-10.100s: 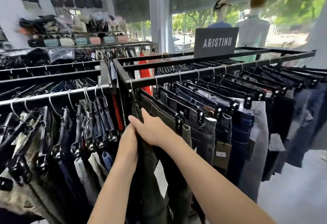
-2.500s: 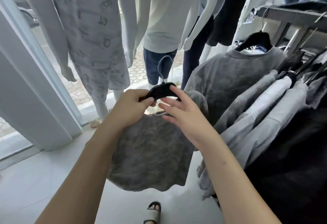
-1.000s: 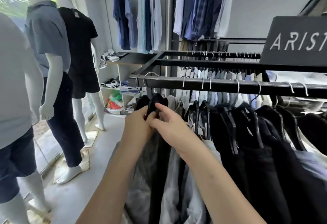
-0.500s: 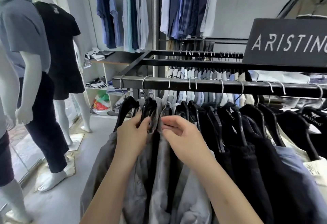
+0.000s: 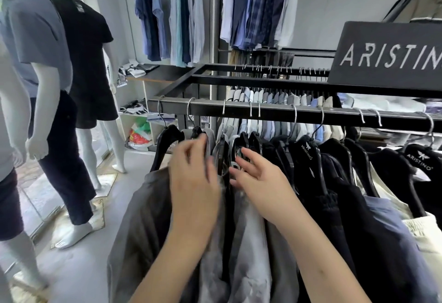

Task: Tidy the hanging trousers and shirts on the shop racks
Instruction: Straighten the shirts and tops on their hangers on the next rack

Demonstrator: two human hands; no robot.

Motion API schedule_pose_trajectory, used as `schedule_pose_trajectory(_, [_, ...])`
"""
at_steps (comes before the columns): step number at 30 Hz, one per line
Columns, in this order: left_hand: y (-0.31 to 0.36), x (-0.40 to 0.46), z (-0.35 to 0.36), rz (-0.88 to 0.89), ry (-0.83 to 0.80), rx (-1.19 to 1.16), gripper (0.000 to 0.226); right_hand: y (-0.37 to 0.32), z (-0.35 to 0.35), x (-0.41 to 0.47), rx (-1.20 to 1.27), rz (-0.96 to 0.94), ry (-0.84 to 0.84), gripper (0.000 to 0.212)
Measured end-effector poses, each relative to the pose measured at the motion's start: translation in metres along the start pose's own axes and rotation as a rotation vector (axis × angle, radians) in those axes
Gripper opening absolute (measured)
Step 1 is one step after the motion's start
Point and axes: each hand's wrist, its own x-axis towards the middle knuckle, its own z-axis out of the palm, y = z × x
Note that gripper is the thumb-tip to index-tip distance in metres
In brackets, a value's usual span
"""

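Fingers of your left hand (image 5: 195, 180) lie relaxed on the grey shirts (image 5: 153, 219); your right hand's (image 5: 259, 180) are spread, touching the black hangers (image 5: 241, 144).

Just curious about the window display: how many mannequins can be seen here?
3: a black-shirted mannequin farthest back, a blue-shirted mannequin in front of it, and a cropped mannequin at the left edge. Others may stand outside the picture.

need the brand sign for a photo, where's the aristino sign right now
In the head view the ARISTINO sign stands at the far right on top of the black rack, above the dark shirts, right of both hands.
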Motion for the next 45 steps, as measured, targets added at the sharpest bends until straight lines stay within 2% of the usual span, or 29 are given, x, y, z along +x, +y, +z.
schedule_pose_trajectory(1, [0.007,-0.012,0.005,0.045,-0.071,-0.032,0.045,0.002,-0.001,0.001,-0.018,0.001,-0.014,0.058])
schedule_pose_trajectory(2, [0.01,-0.022,0.009,0.004,-0.194,-0.067,0.051,0.003,-0.002,0.002,-0.044,0.001,-0.024,0.059])
schedule_pose_trajectory(4, [0.002,-0.035,0.015,-0.239,-0.449,-0.105,0.065,0.003,-0.005,0.002,-0.084,0.0,-0.027,0.06])
schedule_pose_trajectory(5, [-0.005,-0.037,0.014,-0.336,-0.525,-0.101,0.063,0.002,-0.007,0.003,-0.103,0.002,-0.03,0.06])
schedule_pose_trajectory(8, [-0.023,-0.026,-0.005,-0.39,-0.616,-0.048,0.038,0.0,-0.014,0.005,-0.154,0.034,-0.053,0.059])
schedule_pose_trajectory(13, [-0.041,0.003,-0.035,-0.388,-0.751,0.068,0.048,-0.008,-0.037,0.01,-0.244,0.085,-0.05,0.047])
schedule_pose_trajectory(21, [-0.048,0.008,-0.035,-0.348,-0.751,0.158,0.049,-0.009,-0.046,0.012,-0.279,0.066,-0.058,0.047])
schedule_pose_trajectory(26, [-0.043,0.005,-0.031,-0.265,-0.627,0.159,0.026,-0.012,-0.045,0.005,-0.319,0.061,-0.072,0.047])
schedule_pose_trajectory(29, [-0.036,0.011,-0.024,-0.272,-0.614,0.185,0.013,-0.014,-0.042,0.002,-0.345,0.042,-0.071,0.049])
schedule_pose_trajectory(33, [-0.026,0.027,-0.003,-0.278,-0.612,0.184,0.014,-0.019,-0.033,-0.002,-0.409,0.033,-0.065,0.058])
schedule_pose_trajectory(36, [-0.021,0.02,0.013,-0.34,-0.622,0.133,0.018,-0.02,-0.024,-0.004,-0.499,0.017,-0.073,0.064])
schedule_pose_trajectory(38, [-0.02,0.001,0.015,-0.385,-0.601,0.082,0.011,-0.021,-0.022,-0.007,-0.548,0.015,-0.082,0.066])
schedule_pose_trajectory(42, [-0.025,-0.051,0.004,-0.531,-0.536,0.046,0.024,-0.018,-0.023,-0.008,-0.615,-0.035,-0.137,0.066])
schedule_pose_trajectory(45, [-0.024,-0.077,-0.006,-0.577,-0.543,0.076,0.028,-0.017,-0.024,-0.004,-0.72,-0.078,-0.206,0.066])
